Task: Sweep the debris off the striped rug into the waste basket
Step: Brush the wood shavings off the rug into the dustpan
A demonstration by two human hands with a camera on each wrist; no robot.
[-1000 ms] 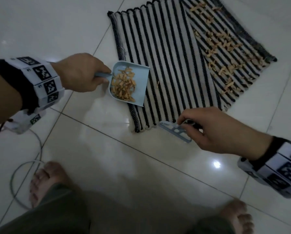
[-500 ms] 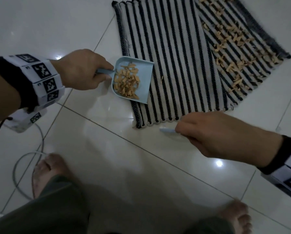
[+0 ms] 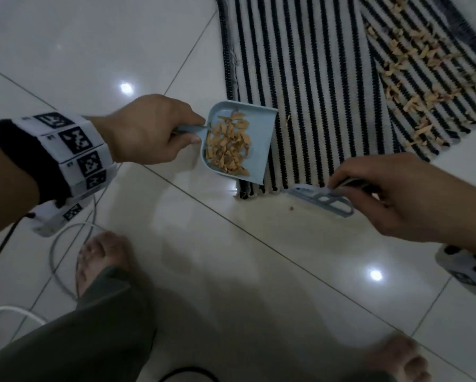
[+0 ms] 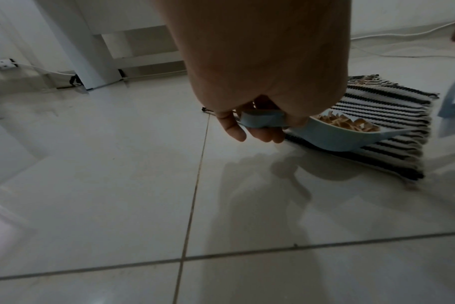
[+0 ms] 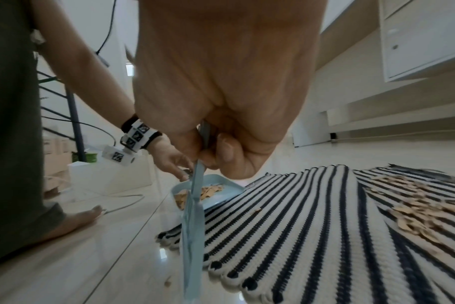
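A black-and-white striped rug (image 3: 308, 86) lies on the tiled floor, with tan debris (image 3: 413, 78) scattered over its right part. My left hand (image 3: 154, 128) grips the handle of a light-blue dustpan (image 3: 258, 139) holding a pile of tan chips (image 3: 228, 147); the pan hangs over the rug's near-left corner (image 4: 392, 148). My right hand (image 3: 391, 194) holds a light-blue brush (image 3: 319, 199) just off the rug's near edge, its blade seen edge-on (image 5: 192, 236). One chip (image 3: 288, 118) lies on the rug beside the pan. No waste basket shows.
Bare feet (image 3: 98, 257) and dark trouser legs fill the lower part. Cables (image 3: 54, 260) trail on the floor at left. A white furniture leg (image 4: 91, 61) and wall socket (image 4: 3, 63) stand behind. A small crumb (image 3: 291, 208) lies on the tile near the brush.
The head view has shifted, so the rug sits further up and right. The brush tip shows again below the right hand. The dustpan stays held level over the rug's corner.
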